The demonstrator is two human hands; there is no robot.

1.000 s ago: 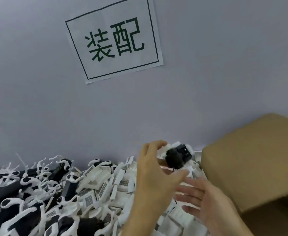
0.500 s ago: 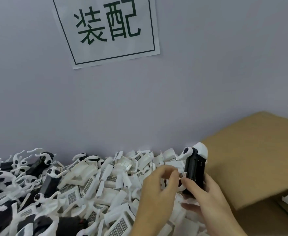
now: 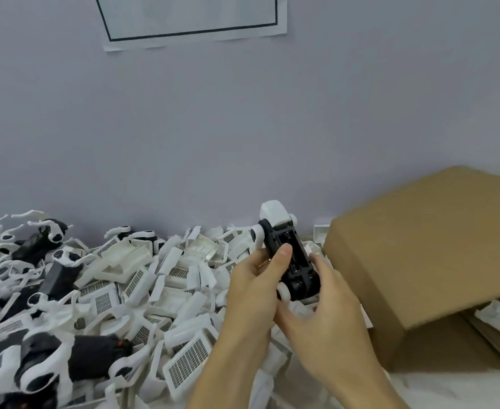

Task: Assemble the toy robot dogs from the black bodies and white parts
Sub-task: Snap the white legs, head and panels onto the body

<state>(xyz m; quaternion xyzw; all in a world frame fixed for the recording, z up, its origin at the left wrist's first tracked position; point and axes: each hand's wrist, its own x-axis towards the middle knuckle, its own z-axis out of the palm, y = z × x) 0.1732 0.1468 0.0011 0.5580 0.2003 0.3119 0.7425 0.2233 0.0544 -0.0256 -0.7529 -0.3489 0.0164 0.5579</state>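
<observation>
Both my hands hold one black toy dog body [image 3: 287, 247] with a white head piece at its top and white round joints on its sides. It is lifted above the pile, underside towards me. My left hand [image 3: 256, 286] grips its left side, thumb pressed on the black underside. My right hand [image 3: 325, 317] grips its lower right end with curled fingers. Under the hands lies a heap of white grille parts [image 3: 166, 278]. Assembled black-and-white dogs [image 3: 36, 358] are piled at the left.
An open brown cardboard box [image 3: 426, 255] lies on its side at the right, with wrapped items [image 3: 499, 320] inside. A grey wall with a paper sign [image 3: 195, 22] rises directly behind the pile.
The black body has come lower and nearer, turned underside up between both hands. My left thumb now presses on it. The view has tipped down, so the sign has slid upward.
</observation>
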